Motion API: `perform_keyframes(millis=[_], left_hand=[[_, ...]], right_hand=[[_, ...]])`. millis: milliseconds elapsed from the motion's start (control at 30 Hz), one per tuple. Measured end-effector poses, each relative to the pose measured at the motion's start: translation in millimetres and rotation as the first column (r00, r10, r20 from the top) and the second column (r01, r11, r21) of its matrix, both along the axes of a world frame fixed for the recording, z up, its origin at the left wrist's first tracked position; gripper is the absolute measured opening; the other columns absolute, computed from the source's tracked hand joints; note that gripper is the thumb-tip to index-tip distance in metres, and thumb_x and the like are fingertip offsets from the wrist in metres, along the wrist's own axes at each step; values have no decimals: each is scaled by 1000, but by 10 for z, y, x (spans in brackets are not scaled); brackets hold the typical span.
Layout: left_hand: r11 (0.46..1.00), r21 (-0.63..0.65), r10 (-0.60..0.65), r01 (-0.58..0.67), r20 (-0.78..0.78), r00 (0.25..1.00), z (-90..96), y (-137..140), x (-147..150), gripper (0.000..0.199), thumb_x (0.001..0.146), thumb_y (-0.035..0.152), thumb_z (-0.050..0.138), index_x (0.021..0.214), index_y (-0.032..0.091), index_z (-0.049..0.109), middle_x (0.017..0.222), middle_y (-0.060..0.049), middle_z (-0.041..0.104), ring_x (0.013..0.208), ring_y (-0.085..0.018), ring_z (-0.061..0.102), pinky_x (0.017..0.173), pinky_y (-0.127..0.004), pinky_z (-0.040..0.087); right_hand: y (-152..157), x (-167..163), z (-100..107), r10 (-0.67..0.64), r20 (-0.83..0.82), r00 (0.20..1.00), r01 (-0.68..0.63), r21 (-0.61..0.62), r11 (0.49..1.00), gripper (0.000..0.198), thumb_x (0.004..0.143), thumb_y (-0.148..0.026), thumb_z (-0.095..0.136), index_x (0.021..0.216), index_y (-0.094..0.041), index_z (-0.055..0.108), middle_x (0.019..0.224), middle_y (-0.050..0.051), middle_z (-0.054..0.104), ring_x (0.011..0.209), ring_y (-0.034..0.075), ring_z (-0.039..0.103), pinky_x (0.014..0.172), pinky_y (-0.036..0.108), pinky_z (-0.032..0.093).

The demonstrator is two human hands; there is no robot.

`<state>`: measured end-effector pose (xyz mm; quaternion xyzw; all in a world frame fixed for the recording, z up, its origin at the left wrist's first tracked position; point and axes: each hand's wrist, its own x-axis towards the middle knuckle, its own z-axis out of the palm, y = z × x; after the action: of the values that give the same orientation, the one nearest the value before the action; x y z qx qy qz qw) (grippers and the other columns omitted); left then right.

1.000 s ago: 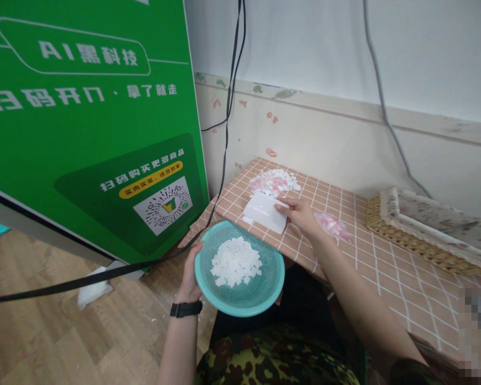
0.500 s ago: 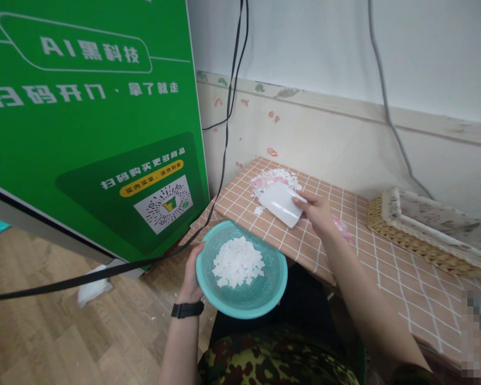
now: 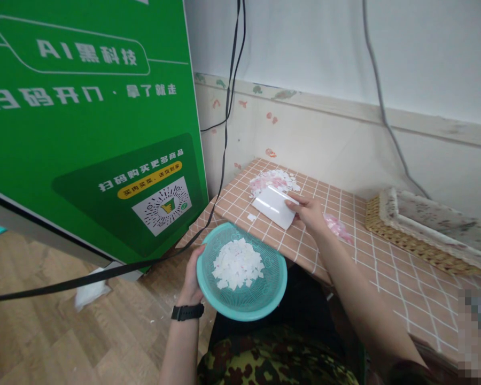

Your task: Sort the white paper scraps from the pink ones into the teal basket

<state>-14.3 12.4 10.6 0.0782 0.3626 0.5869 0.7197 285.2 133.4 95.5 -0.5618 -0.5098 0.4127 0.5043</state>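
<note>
A glossy white card (image 3: 276, 207), slightly bent, is held above the near end of the table (image 3: 234, 200) by the right hand (image 3: 309, 214); its grip is pinched on the card's right edge, with the thumb on top. By the card's far edge, the near side of a pile of white and pink pieces (image 3: 278, 179) is overlapped in this view; whether the two are touching cannot be told. A lone white piece (image 3: 251, 217) is seen just beside the card, toward the table's near edge. Beyond the right wrist, a smaller group of pink pieces (image 3: 339, 228) is spread on the checked cloth.

A teal colander (image 3: 244, 314) is held in front of the table, over the lap, by the left hand (image 3: 190, 278); its grip is clasped around the left side of the rim, with part of the fingers hidden underneath. A heap of white pieces (image 3: 238, 262) is contained in its middle. A black band (image 3: 187, 312) is worn on the left wrist.

Farther right, a lined wicker basket (image 3: 373, 216) is placed against the wall. On the left, a green cabinet (image 3: 104, 123) is crossed low down by a black strap (image 3: 152, 263).
</note>
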Motion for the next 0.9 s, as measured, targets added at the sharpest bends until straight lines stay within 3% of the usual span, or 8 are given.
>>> perform_keyframes(millis=[200,400,600,767,900], left_hand=[[1000,1,-12,12,7,1000,1,-1,-9,29,74,32,62,95,12,66,79,-7,73,77,-24,68,72,-36,54],[1000,10,6,-6,-1,1000,28,1,-2,26,74,31,62,93,13,67,80,-7,74,78,-24,68,73,-34,54],[1000,-21,-4,4,-15,1000,49,18,9,26,74,32,61,89,12,68,75,-8,74,80,-26,68,72,-35,54],[1000,-18,9,-9,-10,1000,79,21,20,23,73,31,62,87,13,68,73,-6,73,79,-25,68,74,-35,54],[1000,-11,8,-9,-16,1000,67,21,19,24,74,31,62,88,12,67,74,-6,73,78,-24,68,74,-34,53]], right_hand=[[-31,-9,30,78,49,996,-76,-47,996,53,61,-42,72,106,-14,67,80,8,69,56,15,58,45,26,46],[13,45,2,-43,29,999,43,14,999,54,60,-40,73,106,-14,67,87,9,69,62,17,61,51,29,50],[-53,28,5,77,62,995,-76,-26,997,50,62,-41,71,104,-14,68,82,7,70,60,16,60,49,27,48],[-66,81,38,-48,51,998,47,25,999,52,62,-41,72,106,-14,67,82,9,70,61,18,62,48,28,49],[-93,88,17,-32,73,997,31,9,999,51,61,-41,72,104,-13,68,81,9,70,60,19,62,48,29,50]])
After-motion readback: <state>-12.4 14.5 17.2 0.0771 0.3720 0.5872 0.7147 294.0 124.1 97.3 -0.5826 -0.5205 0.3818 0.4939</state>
